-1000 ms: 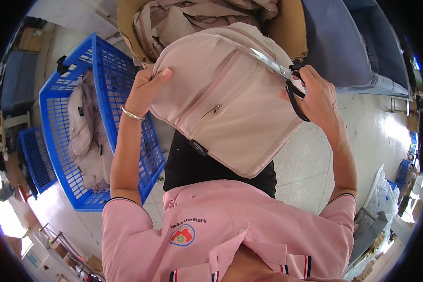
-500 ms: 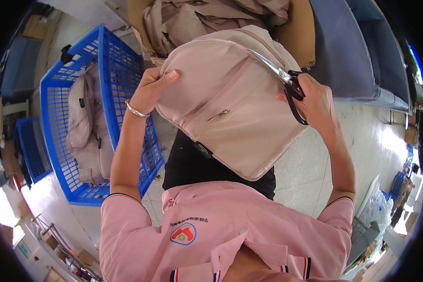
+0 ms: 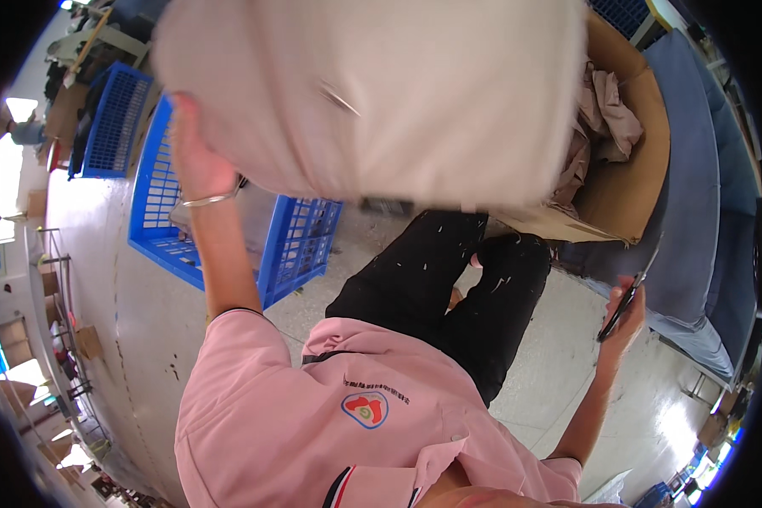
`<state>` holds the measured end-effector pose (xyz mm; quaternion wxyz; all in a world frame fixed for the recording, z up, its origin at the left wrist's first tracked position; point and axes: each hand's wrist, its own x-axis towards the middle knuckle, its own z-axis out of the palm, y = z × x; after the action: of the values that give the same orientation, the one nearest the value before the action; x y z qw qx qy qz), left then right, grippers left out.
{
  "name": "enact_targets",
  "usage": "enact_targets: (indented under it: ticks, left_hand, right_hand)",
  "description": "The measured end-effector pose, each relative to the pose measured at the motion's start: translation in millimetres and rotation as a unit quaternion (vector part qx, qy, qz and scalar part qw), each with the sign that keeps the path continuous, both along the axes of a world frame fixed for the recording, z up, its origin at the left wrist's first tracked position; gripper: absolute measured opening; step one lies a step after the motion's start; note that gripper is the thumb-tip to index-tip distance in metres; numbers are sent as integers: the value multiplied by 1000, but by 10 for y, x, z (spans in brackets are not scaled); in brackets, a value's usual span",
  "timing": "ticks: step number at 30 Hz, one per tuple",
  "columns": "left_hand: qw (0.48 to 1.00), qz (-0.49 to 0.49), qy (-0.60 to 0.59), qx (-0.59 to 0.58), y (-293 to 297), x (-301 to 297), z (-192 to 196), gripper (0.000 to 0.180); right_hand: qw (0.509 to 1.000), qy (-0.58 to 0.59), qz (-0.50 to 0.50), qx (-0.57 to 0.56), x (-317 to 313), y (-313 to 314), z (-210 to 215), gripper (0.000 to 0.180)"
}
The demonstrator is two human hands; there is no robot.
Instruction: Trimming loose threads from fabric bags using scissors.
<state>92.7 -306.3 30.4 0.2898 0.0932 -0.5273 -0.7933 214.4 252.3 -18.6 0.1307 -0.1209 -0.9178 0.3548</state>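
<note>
A pale pinkish-beige fabric bag (image 3: 432, 93) fills the top middle of the view, raised close and smeared by motion. A zip pull shows as a streak on its front, and a dark label (image 3: 387, 206) hangs at its lower edge. My left hand (image 3: 201, 157), with a bangle at the wrist, grips the bag's left edge; the fingertips are partly blurred. Well away from the bag, at the right, my right hand (image 3: 628, 317) is closed round black-handled scissors (image 3: 625, 306), whose blades point up and away.
To the left is a blue plastic crate (image 3: 165, 241), partly covered by the bag and my arm. A cardboard box (image 3: 652, 161) with crumpled beige fabric (image 3: 610, 118) stands at the far right, beside a blue-grey cloth-sided bin (image 3: 690, 212). Another blue crate (image 3: 110, 123) sits far left.
The bag has gone up and nearer in my left hand. My right hand has drawn away from it to the lower right, still holding the scissors. The whole view has turned.
</note>
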Motion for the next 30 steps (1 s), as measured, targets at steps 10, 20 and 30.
enact_targets:
  ticks: [10, 20, 30]
  left_hand:
    - [977, 204, -65, -24, -2115, -280, -1005, 51]
    - [932, -110, -108, -329, 526, -1215, -1057, 32]
    - [622, -334, -108, -700, 2736, -3308, -1855, 87]
  right_hand:
    - [984, -115, -52, -122, 314, -204, -592, 23]
    - [983, -117, -136, -46, 552, -603, -1191, 40]
    - [979, -110, -168, 13, 444, -656, -1332, 51]
